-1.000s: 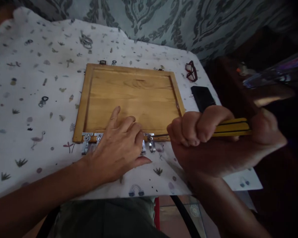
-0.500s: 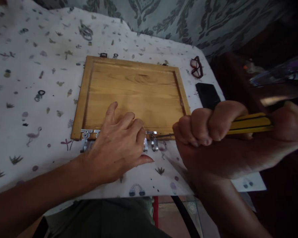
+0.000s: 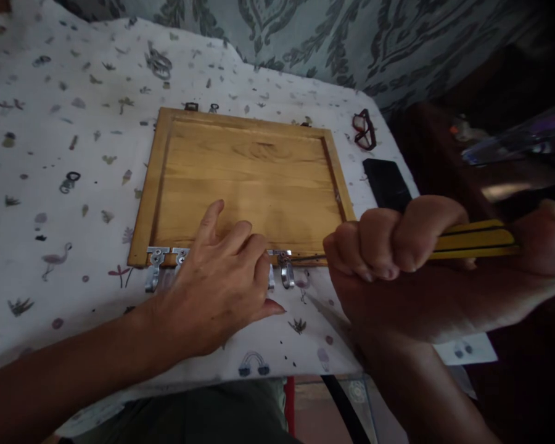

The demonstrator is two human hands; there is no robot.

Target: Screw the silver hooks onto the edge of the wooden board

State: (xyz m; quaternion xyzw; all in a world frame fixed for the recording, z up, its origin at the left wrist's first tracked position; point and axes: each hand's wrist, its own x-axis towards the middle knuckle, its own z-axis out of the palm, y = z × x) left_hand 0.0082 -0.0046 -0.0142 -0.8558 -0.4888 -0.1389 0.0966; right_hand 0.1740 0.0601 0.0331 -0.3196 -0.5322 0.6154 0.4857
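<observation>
A framed wooden panel [image 3: 250,179] lies flat on the table, with several silver metal hooks along its near edge. Over the middle of that edge rests my left hand [image 3: 224,280], index finger raised, thumb out to the side, covering some of the hooks. What lies under its palm is hidden. My right hand [image 3: 388,265] is wrapped around a screwdriver [image 3: 476,240] with a yellow, black-striped handle. Its thin shaft points left along the panel's edge, and the tip meets the rightmost hook [image 3: 287,273]. A left-end hook [image 3: 155,268] shows fully.
Dark-rimmed glasses [image 3: 364,129] and a flat black object [image 3: 387,184] lie right of the panel. A small dark metal piece [image 3: 191,106] sits at the panel's far edge. The patterned tablecloth [image 3: 65,203] covers the table. Darker furniture with a clear plastic item stands at right.
The view has shifted slightly, so the panel and hands appear a little lower. My right hand keeps its grip on the screwdriver, tip still at the right hook. My left hand stays in place.
</observation>
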